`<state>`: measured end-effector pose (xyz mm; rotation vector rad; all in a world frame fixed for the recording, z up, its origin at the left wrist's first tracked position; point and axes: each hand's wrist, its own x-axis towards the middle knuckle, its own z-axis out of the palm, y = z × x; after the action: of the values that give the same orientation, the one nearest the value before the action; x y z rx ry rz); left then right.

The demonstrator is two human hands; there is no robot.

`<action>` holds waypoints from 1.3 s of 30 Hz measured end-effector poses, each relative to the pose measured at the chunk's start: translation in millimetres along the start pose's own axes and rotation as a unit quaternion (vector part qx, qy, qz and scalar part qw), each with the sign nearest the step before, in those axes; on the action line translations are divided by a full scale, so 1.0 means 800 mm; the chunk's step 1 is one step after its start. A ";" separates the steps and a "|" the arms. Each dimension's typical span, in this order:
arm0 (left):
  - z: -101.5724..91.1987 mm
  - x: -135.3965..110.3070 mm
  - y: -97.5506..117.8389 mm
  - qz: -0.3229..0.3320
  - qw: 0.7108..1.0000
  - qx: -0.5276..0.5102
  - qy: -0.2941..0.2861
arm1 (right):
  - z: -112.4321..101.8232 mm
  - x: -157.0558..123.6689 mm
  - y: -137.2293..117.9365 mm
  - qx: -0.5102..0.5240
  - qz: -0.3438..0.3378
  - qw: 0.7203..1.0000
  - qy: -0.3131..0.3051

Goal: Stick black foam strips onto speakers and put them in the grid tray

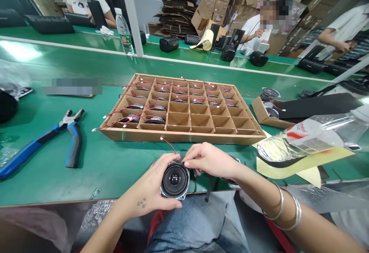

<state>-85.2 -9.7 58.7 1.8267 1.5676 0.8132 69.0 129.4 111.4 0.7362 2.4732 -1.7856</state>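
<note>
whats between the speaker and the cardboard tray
Head view: a red wire with a white connector crosses the green bench from the speaker to the cardboard tray.

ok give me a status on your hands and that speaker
Left hand cradling round black metal-framed speaker, right hand at its top edge; thin red wire rising from it; brown cardboard grid tray just ahead

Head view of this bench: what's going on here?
A person holds a round speaker over a green bench, with the left hand cupping it and the right hand's fingers at its upper rim. A red wire runs from the speaker toward a cardboard divider tray, where more wired speakers sit in compartments toward the left. Blue-handled pliers lie to the left. A co-worker sits at a bench beyond.
</note>
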 end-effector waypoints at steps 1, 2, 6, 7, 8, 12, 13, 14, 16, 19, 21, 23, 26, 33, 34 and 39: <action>-0.001 0.000 0.000 -0.005 1.000 -0.008 0.002 | -0.001 0.003 -0.001 -0.034 -0.004 0.999 -0.005; -0.001 0.000 0.000 -0.009 1.000 -0.014 0.005 | -0.002 0.006 -0.002 -0.064 -0.007 0.998 -0.009; -0.003 -0.001 0.003 -0.013 0.999 -0.033 0.016 | -0.002 0.013 -0.004 -0.122 -0.004 0.992 -0.025; -0.003 -0.002 0.004 -0.012 0.999 -0.035 0.019 | -0.002 0.015 -0.005 -0.127 -0.003 0.991 -0.029; -0.003 -0.002 0.004 -0.012 0.999 -0.036 0.024 | -0.002 0.017 -0.006 -0.133 -0.001 0.991 -0.032; -0.002 -0.002 0.002 -0.008 0.998 -0.043 0.039 | -0.002 0.025 -0.015 -0.172 0.021 0.984 -0.045; -0.002 -0.002 0.001 -0.008 0.998 -0.045 0.038 | -0.003 0.027 -0.018 -0.183 0.028 0.981 -0.050; -0.002 -0.001 0.001 -0.008 0.998 -0.048 0.036 | -0.004 0.028 -0.020 -0.193 0.035 0.979 -0.055; -0.002 0.000 0.000 -0.011 0.998 -0.053 0.030 | -0.005 0.031 -0.024 -0.209 0.045 0.975 -0.063; -0.002 0.000 0.001 -0.013 0.998 -0.058 0.021 | -0.008 0.035 -0.028 -0.221 0.043 0.971 -0.080; -0.002 0.000 0.002 -0.016 0.998 -0.057 0.018 | -0.009 0.037 -0.030 -0.225 0.043 0.969 -0.096; -0.002 0.001 0.003 -0.022 0.998 -0.056 0.018 | -0.011 0.039 -0.032 -0.230 0.046 0.966 -0.109; -0.003 0.001 0.004 -0.024 0.998 -0.055 0.021 | -0.012 0.041 -0.036 -0.244 0.041 0.961 -0.119; -0.004 0.001 0.001 -0.004 0.998 -0.057 0.032 | -0.013 0.043 -0.040 -0.252 0.043 0.959 -0.125; -0.004 0.001 0.000 -0.002 0.998 -0.054 0.032 | -0.013 0.044 -0.040 -0.251 0.045 0.959 -0.125; -0.003 0.002 0.001 0.004 0.998 -0.045 0.033 | -0.012 0.044 -0.041 -0.261 0.056 0.955 -0.130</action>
<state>-86.7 -7.9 61.2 1.7588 1.5405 0.9415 27.8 143.0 135.0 0.5433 2.4859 -1.0293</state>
